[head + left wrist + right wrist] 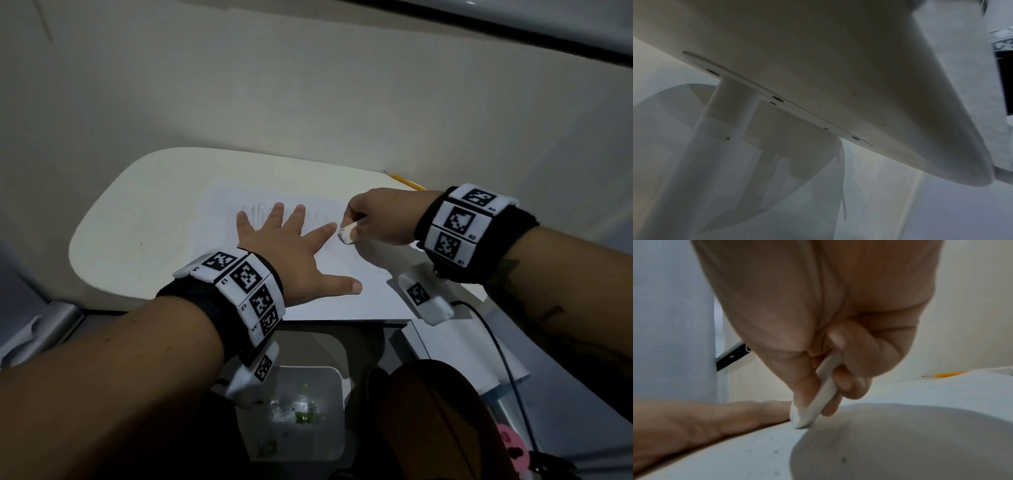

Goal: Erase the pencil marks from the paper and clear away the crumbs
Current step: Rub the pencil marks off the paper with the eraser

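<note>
A white sheet of paper [346, 291] lies on the small white table [144, 212]. Faint grey pencil marks [257, 209] run across its far part, partly behind my left fingers. My left hand [294, 250] lies flat on the sheet with fingers spread. My right hand [373, 219] pinches a white eraser [346, 234], whose tip touches the paper just right of my left index finger. In the right wrist view the eraser [818, 394] sits between thumb and fingers, tip on the paper [900, 434]. Dark crumbs [359, 258] dot the sheet near the eraser. The left wrist view shows only the table's underside [818, 65].
A yellow pencil [407, 181] lies at the table's far right edge, also visible as pencil [947, 374]. Below the table's near edge stands a white bin [308, 411] with green scraps. A black cable [496, 349] hangs by my right wrist. A wall rises behind the table.
</note>
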Available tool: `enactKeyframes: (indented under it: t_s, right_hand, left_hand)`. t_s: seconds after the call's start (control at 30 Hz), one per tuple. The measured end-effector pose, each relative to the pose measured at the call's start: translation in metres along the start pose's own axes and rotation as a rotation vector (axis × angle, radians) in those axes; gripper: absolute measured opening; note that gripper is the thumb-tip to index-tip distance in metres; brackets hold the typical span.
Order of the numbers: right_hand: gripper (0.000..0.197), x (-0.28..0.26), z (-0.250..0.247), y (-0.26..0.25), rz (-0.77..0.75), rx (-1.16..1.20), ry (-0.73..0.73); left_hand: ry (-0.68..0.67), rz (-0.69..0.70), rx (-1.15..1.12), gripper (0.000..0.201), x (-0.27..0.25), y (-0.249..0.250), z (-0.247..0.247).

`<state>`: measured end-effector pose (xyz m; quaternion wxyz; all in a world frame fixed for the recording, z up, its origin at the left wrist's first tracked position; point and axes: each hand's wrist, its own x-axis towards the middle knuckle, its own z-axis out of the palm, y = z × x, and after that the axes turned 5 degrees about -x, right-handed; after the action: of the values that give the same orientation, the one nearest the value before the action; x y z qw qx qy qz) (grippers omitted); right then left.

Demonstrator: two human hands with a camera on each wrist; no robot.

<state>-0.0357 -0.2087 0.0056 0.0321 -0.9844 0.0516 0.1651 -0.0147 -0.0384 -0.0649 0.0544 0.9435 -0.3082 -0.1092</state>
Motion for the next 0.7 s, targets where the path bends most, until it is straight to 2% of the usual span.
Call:
enactKeyframes:
  t_s: [0.13, 0.17, 0.27, 0.33, 0.53, 0.7]
  right_hand:
    - [0.016, -0.012, -0.003, 0.002, -0.066, -0.051, -0.199]
    - [0.017, -0.012, -0.004, 0.003, -0.061, -0.058, -0.194]
    - [0.019, -0.004, -0.012, 0.011, 0.02, -0.019, 0.018]
    - [0.015, 0.0, -0.017, 0.015, 0.06, 0.05, 0.097]
    - [0.013, 0.004, -0.01, 0.014, 0.02, 0.02, 0.007]
    - [0.018, 0.004, -0.007, 0.009, -0.001, 0.038, -0.001]
  left_hand:
    - [-0.002, 0.002, -0.001, 0.111, 0.0, 0.0, 0.001]
    - [-0.001, 0.001, 0.0, 0.111, 0.001, 0.0, 0.001]
    - [-0.009, 0.001, 0.002, 0.111, 0.0, 0.0, 0.0]
    - [-0.016, 0.002, 0.002, 0.111, -0.001, 0.0, 0.0]
    - [-0.117, -0.022, -0.039, 0.088, 0.01, 0.0, -0.019]
    - [-0.179, -0.005, 0.053, 0.101, 0.016, 0.006, -0.035]
